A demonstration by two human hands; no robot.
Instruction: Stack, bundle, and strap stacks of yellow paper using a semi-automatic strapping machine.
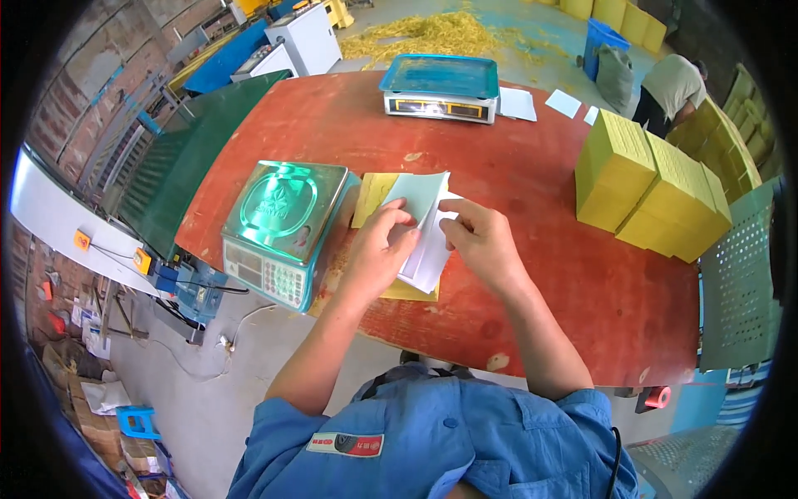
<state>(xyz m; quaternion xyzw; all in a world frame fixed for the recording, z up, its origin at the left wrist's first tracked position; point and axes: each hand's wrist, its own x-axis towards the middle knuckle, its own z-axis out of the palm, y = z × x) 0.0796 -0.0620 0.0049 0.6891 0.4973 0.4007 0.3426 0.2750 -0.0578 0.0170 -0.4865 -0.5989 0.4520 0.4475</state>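
Observation:
Over the near middle of the red table I hold a small stack of white paper sheets (426,246), tilted and fanned apart along its upper edge. My left hand (378,247) grips the stack from its left side, thumb in front. At the right edge, the curled fingers of my right hand (482,237) pinch at the sheets; how many they take is hidden. Flat yellow sheets (371,196) lie on the table under the paper and partly behind my left hand. Just left of them stands a digital scale (287,208) with a shiny, green-tinted plate and a keypad.
A second scale (440,76) with a blue tray stands at the table's far edge, white papers (517,104) beside it. Tall stacks of yellow blocks (619,170) occupy the right side. Beyond them a person (672,87) bends over more yellow stacks. Yellow scraps (420,37) cover floor behind.

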